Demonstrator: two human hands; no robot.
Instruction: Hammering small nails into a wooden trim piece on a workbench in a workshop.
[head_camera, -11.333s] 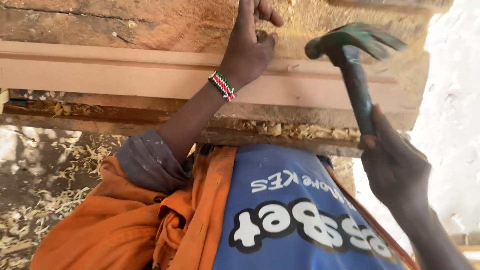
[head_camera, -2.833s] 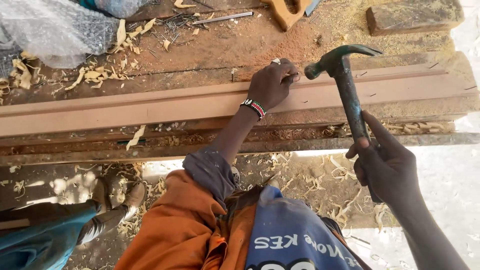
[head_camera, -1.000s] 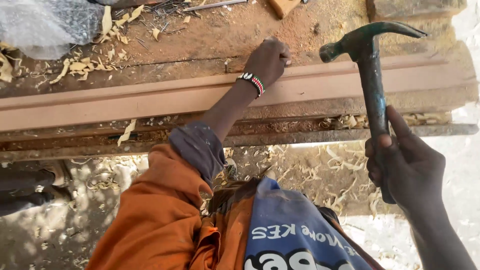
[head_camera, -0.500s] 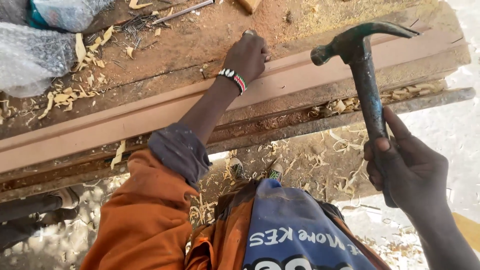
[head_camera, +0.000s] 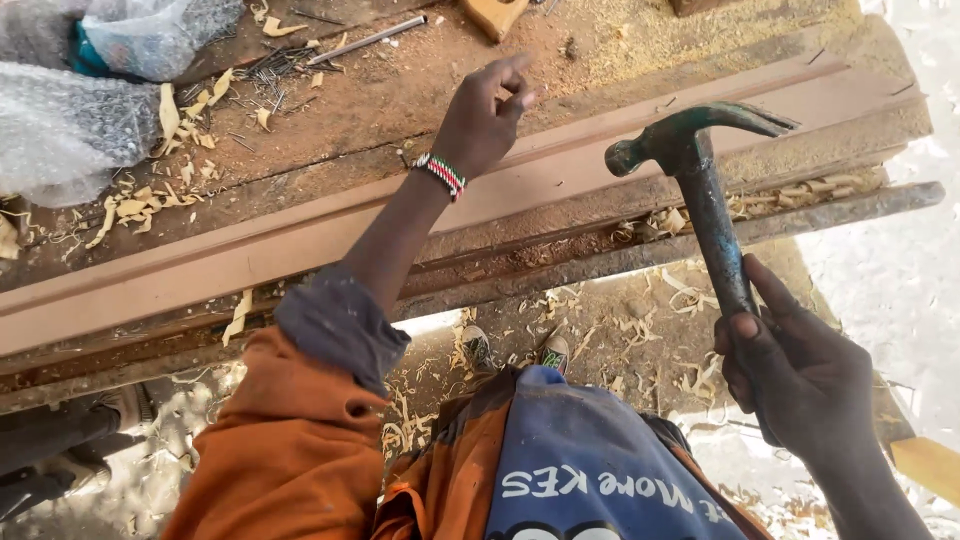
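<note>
Right hand (head_camera: 800, 375): we gripped a claw hammer (head_camera: 700, 190) by its handle, head above our fingers | Left hand (head_camera: 480, 115): fingers loosely spread, empty, over the reddish moulding strip (head_camera: 300, 235)

Your right hand (head_camera: 800, 375) grips the claw hammer (head_camera: 700, 190) raised over the reddish moulded plank (head_camera: 300, 235), while your left hand (head_camera: 480, 120) hovers above it, fingers pinched, beside the sawdust-strewn workbench (head_camera: 400, 90).
</note>
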